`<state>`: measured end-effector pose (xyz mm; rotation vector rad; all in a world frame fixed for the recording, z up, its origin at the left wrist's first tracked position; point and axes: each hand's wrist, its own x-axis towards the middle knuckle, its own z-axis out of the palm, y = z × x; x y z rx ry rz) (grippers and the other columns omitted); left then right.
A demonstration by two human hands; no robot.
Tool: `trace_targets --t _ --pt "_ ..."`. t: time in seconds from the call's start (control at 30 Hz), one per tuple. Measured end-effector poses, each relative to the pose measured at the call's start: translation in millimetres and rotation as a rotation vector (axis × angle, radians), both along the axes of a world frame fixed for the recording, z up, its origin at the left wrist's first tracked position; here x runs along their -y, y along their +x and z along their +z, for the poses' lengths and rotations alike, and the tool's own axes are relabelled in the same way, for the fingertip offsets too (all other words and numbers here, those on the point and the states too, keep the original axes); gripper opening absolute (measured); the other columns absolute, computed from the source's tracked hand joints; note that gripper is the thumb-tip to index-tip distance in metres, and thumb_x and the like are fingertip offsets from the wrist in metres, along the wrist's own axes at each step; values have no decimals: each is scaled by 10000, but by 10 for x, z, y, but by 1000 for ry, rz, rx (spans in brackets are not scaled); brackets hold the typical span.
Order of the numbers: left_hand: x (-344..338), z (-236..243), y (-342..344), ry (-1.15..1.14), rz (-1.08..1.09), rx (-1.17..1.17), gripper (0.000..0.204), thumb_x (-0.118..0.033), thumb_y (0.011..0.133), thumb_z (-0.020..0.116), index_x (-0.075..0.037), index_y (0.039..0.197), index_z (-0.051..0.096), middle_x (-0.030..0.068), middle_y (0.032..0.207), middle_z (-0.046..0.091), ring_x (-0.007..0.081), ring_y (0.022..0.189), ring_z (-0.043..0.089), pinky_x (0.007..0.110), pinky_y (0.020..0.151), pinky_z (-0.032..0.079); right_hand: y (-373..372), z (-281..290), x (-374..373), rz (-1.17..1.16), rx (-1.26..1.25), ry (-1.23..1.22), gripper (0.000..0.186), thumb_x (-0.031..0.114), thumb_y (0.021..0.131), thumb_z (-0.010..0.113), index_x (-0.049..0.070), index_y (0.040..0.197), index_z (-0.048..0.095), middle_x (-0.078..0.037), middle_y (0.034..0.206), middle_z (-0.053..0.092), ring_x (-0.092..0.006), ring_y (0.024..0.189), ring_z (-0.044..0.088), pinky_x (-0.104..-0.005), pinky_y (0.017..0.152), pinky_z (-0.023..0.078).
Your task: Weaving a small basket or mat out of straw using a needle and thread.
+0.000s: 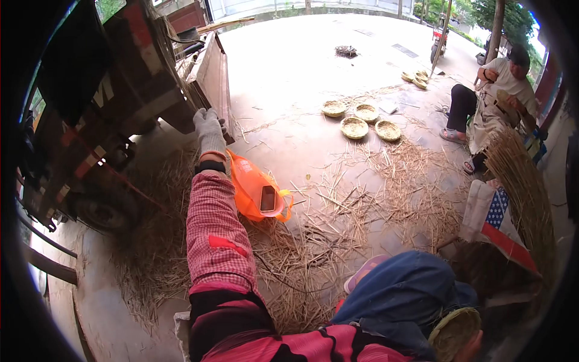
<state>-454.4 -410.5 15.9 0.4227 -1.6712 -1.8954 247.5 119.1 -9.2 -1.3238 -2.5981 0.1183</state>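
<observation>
My left hand (pixel 210 130), in a light grey glove, is held out far to the left at the end of a stretched arm. Its fingers look curled closed, and whatever is in them is too small to make out. It appears beside the corner of the vehicle's wooden side board (pixel 212 78); contact cannot be told. Down at the lower right edge, my right hand (pixel 472 349) holds a round coiled-straw bowl (pixel 453 333) against my blue-clad leg (pixel 404 295). Most of that hand is hidden or cut off.
An orange plastic bag (pixel 248 187) stands below my left forearm, among loose straw (pixel 338 211). Several straw bowls (pixel 354 128) lie farther off. At right sit a tall straw bundle (pixel 522 193) and another person (pixel 503 90). A parked vehicle (pixel 102 211) fills the left.
</observation>
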Motion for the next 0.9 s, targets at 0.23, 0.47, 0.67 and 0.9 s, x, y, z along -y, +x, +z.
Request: trace_targets --t 0.23,0.47,0.67,0.9 --pt "82 228 -345 24 -111 28 762 -188 951 635 -191 1532 141 84 1275 504 156 787 633 284 510 504 -131 38 41 -22 -17 -22 382 258 1017 425 -41 1201 575 -294 1066 647 -465 979 608 -490 831 491" --pt "-563 238 108 139 -378 -311 135 -163 1007 539 -65 964 622 -6 634 546 77 425 433 237 357 347 -133 74 22 13 18 -32 376 272 1024 412 -19 1198 575 -295 1055 648 -472 970 613 -502 800 492" --pt "-1289 -98 1663 -6 -762 -117 80 -97 1000 561 -62 1010 631 -69 726 529 -1 596 410 148 500 335 -47 -48 -117 -41 83 -61 413 335 1030 404 18 1241 564 -277 1068 652 -469 982 615 -510 808 488" --pt "-2081 -395 3058 -1005 -864 -310 243 -240 1021 506 -24 940 583 170 789 649 343 708 661 442 598 513 -161 284 -106 147 -77 126 424 349 1032 447 60 1322 556 -233 1213 634 -420 1090 605 -481 905 475"
